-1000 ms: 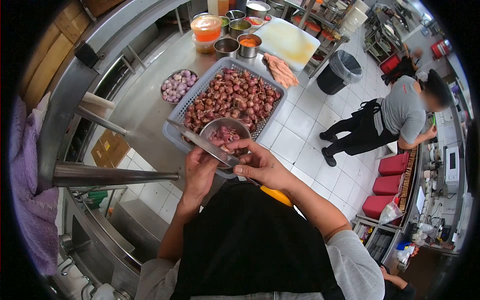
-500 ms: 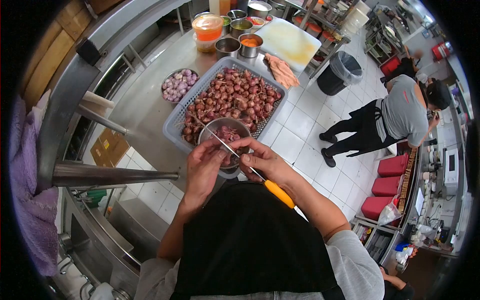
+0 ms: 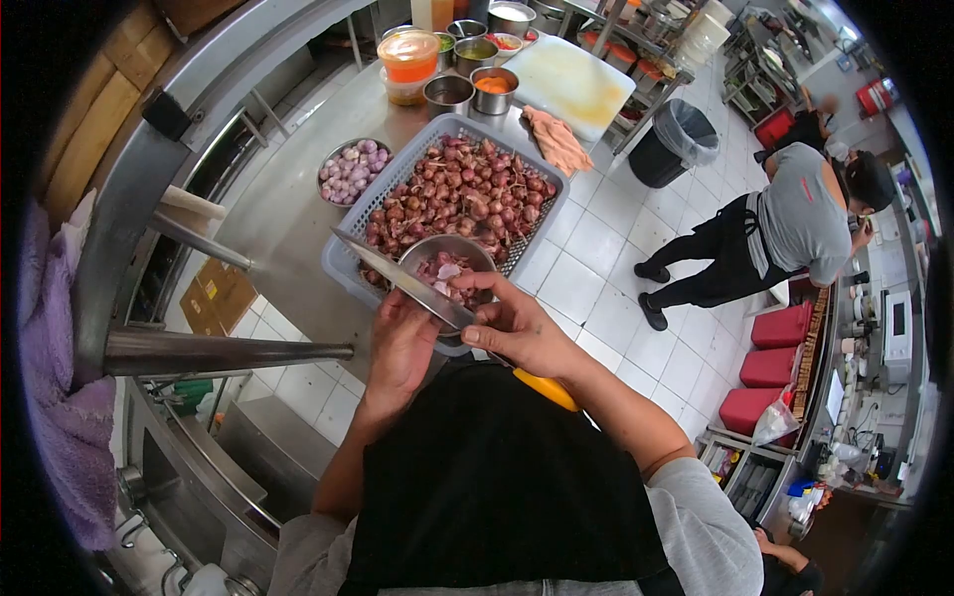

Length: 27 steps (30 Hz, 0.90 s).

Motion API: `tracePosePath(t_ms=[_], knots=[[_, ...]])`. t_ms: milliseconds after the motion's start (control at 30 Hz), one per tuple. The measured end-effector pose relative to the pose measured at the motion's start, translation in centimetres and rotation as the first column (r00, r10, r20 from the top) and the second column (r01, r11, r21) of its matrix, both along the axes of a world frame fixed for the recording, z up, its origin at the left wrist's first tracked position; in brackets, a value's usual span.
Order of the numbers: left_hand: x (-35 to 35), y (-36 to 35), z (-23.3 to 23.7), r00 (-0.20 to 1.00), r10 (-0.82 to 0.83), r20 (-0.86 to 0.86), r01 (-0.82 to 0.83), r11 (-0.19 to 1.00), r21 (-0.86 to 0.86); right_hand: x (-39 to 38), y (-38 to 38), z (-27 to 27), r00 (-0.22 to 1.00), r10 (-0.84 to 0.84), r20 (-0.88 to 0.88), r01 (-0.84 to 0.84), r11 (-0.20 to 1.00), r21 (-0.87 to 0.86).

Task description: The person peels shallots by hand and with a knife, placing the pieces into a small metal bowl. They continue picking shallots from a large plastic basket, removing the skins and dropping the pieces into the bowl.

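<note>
My right hand [image 3: 512,323] is closed on a knife [image 3: 407,283] with a yellow handle, its blade pointing up and left over the basket's near edge. Behind the blade, my left hand [image 3: 402,343] has curled fingers, and what they hold is hidden. Just beyond both hands, a metal bowl [image 3: 485,260] with peels and shallot pieces sits at the near part of a grey plastic basket [image 3: 343,260]. Many unpeeled red shallots [image 3: 467,189] fill the basket. Left of it stands a bowl of peeled shallots [image 3: 353,171].
Metal pots [image 3: 449,94], an orange-filled tub [image 3: 408,55], a white cutting board [image 3: 571,84] and an orange cloth [image 3: 556,139] lie beyond the basket on the steel table [image 3: 283,233]. A bin [image 3: 661,149] and another person [image 3: 805,214] are to the right.
The knife blade has turned so its broad side shows, and its tip has moved left. The fingers of my right hand have shifted on the knife. Pale pieces now show in the metal bowl.
</note>
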<state>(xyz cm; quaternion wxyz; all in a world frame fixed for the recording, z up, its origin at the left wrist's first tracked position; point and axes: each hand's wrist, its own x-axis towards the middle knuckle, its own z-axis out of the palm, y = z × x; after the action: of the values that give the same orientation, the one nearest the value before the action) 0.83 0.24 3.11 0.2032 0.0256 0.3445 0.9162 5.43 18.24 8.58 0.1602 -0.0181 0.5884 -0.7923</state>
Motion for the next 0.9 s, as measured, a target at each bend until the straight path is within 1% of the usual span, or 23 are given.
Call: tracePosePath(t_ms=[133,200,300,400,533,633,700,733,800,867,900], knots=[[0.2,-0.1,-0.5,1.0,-0.015,0.003,0.014,1.0,0.023,-0.1,0.1,0.1,0.999,0.016,-0.044,-0.018,0.999,-0.037],[0.3,0.0,-0.1,1.0,0.0,-0.018,-0.001,1.0,-0.01,0.0,0.2,0.1,0.998,0.035,-0.044,-0.035,0.999,0.002],[0.4,-0.1,-0.3,1.0,0.012,-0.021,-0.012,1.0,-0.013,0.1,0.3,-0.3,0.999,0.047,-0.025,-0.046,0.998,0.037],[0.5,-0.4,-1.2,0.999,0.018,-0.044,-0.018,1.0,-0.02,0.2,-0.1,0.5,0.998,0.013,-0.061,-0.012,1.0,0.021],[0.4,-0.4,-0.8,0.999,0.032,-0.028,-0.032,0.999,0.01,0.1,0.2,-0.1,0.999,0.036,-0.028,-0.035,0.999,0.039],[0.4,-0.2,-0.3,0.999,0.046,-0.023,-0.046,0.999,0.009,-0.2,0.3,-0.7,0.999,0.016,-0.039,-0.016,1.0,-0.013],[0.1,-0.3,-0.6,1.0,0.008,-0.026,-0.009,1.0,-0.028,-0.3,0.7,-0.6,0.991,0.085,0.106,-0.069,0.988,-0.141],[0.1,-0.4,-0.6,1.0,0.009,-0.026,-0.01,1.0,-0.029,-0.3,0.9,-0.7,0.991,0.086,0.106,-0.071,0.987,-0.142],[0.0,-0.5,-0.7,0.996,-0.056,-0.072,0.055,0.998,-0.013,-0.4,1.4,-1.3,0.969,0.151,0.193,-0.053,0.898,-0.437],[0.1,-0.5,-0.3,0.997,-0.063,-0.054,0.061,0.998,-0.035,-0.5,1.7,-1.2,0.968,0.154,0.196,-0.05,0.891,-0.451],[0.1,-0.5,0.0,0.997,-0.069,-0.036,0.067,0.996,-0.057,-0.5,1.7,-0.9,0.972,0.145,0.185,-0.059,0.911,-0.408]])
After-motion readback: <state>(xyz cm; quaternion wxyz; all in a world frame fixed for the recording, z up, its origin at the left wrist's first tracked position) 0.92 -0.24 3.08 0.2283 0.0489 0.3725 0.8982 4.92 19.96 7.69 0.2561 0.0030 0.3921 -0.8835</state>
